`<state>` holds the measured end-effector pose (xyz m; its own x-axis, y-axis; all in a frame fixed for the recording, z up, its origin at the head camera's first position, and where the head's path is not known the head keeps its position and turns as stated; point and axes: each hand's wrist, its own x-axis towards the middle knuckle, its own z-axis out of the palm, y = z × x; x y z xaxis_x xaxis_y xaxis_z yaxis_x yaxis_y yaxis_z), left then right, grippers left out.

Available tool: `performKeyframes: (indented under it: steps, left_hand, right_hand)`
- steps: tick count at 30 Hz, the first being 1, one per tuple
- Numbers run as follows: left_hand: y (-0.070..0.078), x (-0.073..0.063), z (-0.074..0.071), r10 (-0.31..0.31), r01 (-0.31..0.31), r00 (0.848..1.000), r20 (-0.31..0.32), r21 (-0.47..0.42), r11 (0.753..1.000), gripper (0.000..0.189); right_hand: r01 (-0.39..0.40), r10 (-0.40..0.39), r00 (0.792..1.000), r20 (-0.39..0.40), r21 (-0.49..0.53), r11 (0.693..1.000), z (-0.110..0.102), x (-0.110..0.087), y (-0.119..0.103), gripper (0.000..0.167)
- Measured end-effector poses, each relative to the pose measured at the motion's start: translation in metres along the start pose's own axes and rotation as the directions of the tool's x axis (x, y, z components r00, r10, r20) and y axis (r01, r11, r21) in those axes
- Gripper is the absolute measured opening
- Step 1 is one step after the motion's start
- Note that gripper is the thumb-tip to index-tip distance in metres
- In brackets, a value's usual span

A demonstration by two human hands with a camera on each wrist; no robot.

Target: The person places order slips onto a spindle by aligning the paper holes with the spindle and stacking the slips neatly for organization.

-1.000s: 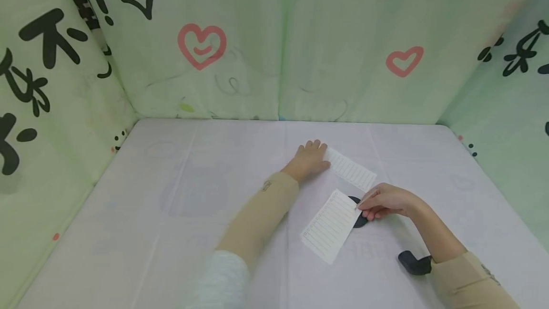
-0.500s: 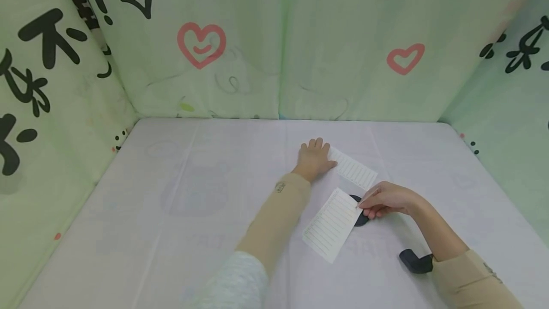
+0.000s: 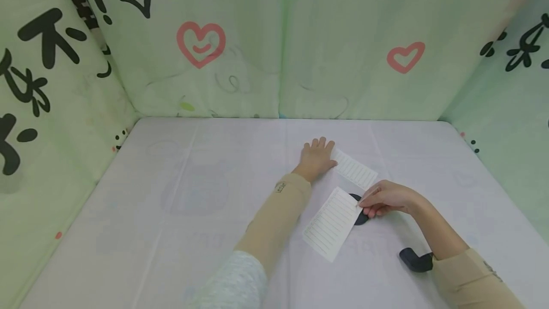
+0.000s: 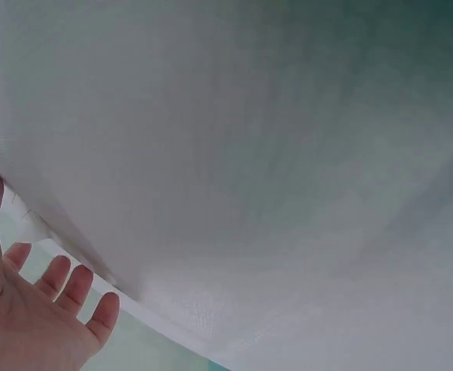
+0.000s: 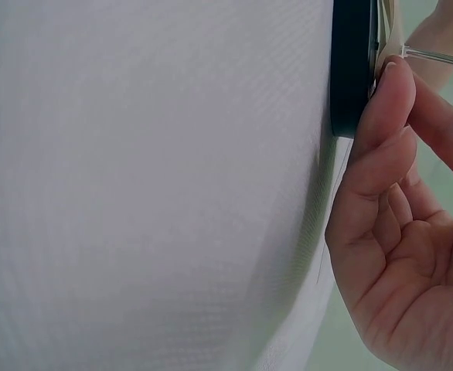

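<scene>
In the head view, a white lined card point(image 3: 332, 223) lies tilted at the middle right of the table, its right corner over a dark round object point(image 3: 361, 217). At that corner, the thumb and forefinger of my right hand point(image 3: 388, 198) pinch together. In the right wrist view a thin clear stick point(image 5: 439, 58) juts from between the fingertips, against the pale paper edge. Whether the pinch takes in the card too cannot be told. Farther back is a second lined card point(image 3: 356, 169). My left hand point(image 3: 316, 159), fingers spread, rests palm down at its left end, covering part of it.
A white cloth point(image 3: 206, 194) covers the table, with faint fold lines. Green printed curtains point(image 3: 240, 85) close off the back and both sides. A black angular device point(image 3: 416, 260) sits at my right wrist, by the sleeve.
My left hand has slid a little to the right along the far card, its forearm swinging right too. The right hand and the near card have barely moved.
</scene>
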<state>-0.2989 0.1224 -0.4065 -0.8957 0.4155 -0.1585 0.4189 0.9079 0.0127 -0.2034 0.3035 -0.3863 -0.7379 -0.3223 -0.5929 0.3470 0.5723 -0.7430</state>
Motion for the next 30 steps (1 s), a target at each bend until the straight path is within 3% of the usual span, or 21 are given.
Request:
performKeyframes:
  steps: [11,20,26,30]
  left_hand:
    - [0.006,0.003,0.000,0.079,-0.078,0.996,-0.039,0.036,0.996,0.058]
    - [0.008,0.006,0.004,0.102,-0.102,0.994,-0.036,-0.010,0.995,0.051]
    - [0.002,0.009,0.003,0.083,-0.088,0.995,-0.048,-0.118,0.989,0.051]
    - [-0.008,0.009,-0.001,0.055,-0.064,0.998,-0.043,-0.281,0.957,0.052]
  right_hand:
    - [0.001,-0.002,1.000,0.003,0.005,1.000,0.000,0.000,-0.001,0.017]
    - [-0.013,0.013,1.000,-0.018,-0.014,1.000,0.001,0.001,-0.002,0.018]
    - [-0.019,0.018,0.999,-0.034,-0.022,1.000,0.002,0.001,-0.001,0.018]
    - [-0.013,0.012,0.999,-0.033,-0.019,1.000,0.002,0.001,-0.002,0.018]
